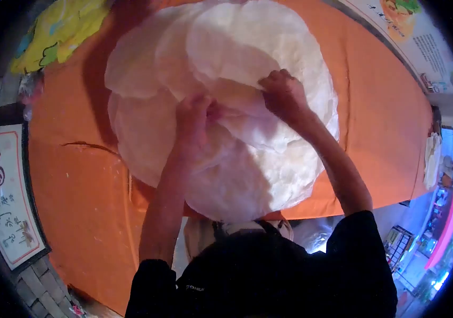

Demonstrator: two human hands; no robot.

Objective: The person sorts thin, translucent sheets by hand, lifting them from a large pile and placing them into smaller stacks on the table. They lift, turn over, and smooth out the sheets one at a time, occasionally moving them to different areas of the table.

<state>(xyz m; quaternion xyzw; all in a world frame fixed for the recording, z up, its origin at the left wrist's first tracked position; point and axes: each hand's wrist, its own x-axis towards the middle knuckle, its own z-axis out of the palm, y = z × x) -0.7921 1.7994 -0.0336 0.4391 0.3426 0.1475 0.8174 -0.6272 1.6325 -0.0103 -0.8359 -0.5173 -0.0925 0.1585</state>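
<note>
Thin, pale round dough sheets (237, 180) lie overlapping in a broad, roughly circular heap. My left hand (193, 117) is closed in a pinch on the edge of one sheet near the middle of the heap. To its right, my right hand (283, 95) has its fingers curled together at the same sheet (242, 95), which stretches between both hands. The fingertips are partly hidden, and shadow from my arms falls over the sheets.
Orange cloth (78, 201) covers the table under the heap. A yellow bag (67, 32) lies at the upper left. A framed sign (10, 193) stands along the left edge, and a printed board (422, 42) is at the upper right. White cloths (432, 159) hang at the right edge.
</note>
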